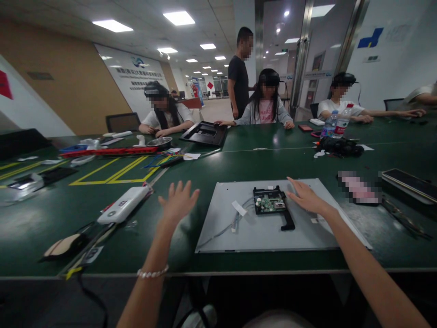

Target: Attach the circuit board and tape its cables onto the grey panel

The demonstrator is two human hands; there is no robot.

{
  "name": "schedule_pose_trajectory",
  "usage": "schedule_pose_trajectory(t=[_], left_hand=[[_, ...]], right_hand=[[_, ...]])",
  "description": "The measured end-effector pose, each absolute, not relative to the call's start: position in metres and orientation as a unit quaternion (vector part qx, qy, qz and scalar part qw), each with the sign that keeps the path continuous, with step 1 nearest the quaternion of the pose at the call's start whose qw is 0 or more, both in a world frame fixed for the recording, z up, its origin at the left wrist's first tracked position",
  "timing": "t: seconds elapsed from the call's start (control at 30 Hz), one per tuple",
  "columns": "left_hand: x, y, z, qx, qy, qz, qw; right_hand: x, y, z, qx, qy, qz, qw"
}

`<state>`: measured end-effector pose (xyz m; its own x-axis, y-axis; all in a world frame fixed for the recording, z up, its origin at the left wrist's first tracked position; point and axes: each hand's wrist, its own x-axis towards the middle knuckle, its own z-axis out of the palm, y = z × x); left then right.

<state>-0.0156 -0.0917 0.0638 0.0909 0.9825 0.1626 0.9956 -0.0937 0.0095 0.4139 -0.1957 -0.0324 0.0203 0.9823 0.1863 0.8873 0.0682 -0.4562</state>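
Observation:
A grey metal panel [259,232] lies flat on the green table in front of me, with a small green circuit board [269,201] in a black bracket and thin wires [235,218] on it. My right hand [305,196] rests flat on the panel just right of the circuit board, fingers stretched out. My left hand [178,200] hovers over the table left of the panel, fingers spread, holding nothing. A bead bracelet circles my left wrist.
A white device [124,205] lies left of my left hand, a flat brown pad [63,246] nearer the table edge. Yellow tape lines mark the table [116,173]. A phone [409,182] lies at right. Several people sit across; water bottles [336,123] and a black frame [205,133] stand there.

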Motion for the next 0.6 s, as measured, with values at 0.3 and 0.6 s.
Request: schedule_pose_trajectory(t=[0.3, 0.6], left_hand=[[0.079, -0.180, 0.033, -0.839, -0.543, -0.026, -0.036], [0.084, -0.185, 0.011, -0.832, -0.552, -0.049, -0.034]], right_hand=[[0.439, -0.203, -0.050, -0.795, -0.580, 0.090, 0.151], [0.447, -0.202, -0.057, -0.792, -0.578, 0.094, 0.170]])
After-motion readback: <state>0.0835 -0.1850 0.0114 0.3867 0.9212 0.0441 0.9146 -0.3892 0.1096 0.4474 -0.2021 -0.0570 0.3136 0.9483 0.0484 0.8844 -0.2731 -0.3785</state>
